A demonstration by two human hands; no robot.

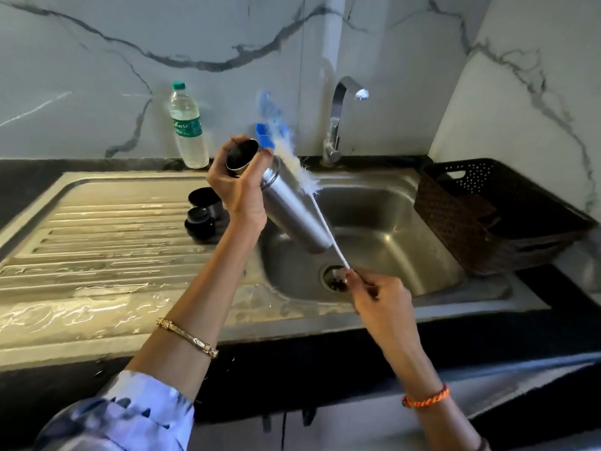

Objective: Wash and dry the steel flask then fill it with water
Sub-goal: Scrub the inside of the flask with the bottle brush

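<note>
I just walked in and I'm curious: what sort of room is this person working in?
Most likely a home kitchen. There is a steel sink with a ribbed draining board, a tap at a marble-look wall, and a person scrubbing a steel flask with a bottle brush over the basin.

Left hand [242, 193]: raised above the sink level, forearm extended up and forward, fingers and thumb curled round what it holds, thumb toward the camera. Gold bangle on the forearm, patterned sleeve pushed to the elbow. Right hand [377, 296]: lower and nearer, fingers pinched together on a thin handle, wrist bent inward. Orange braided band on the right wrist.
</note>
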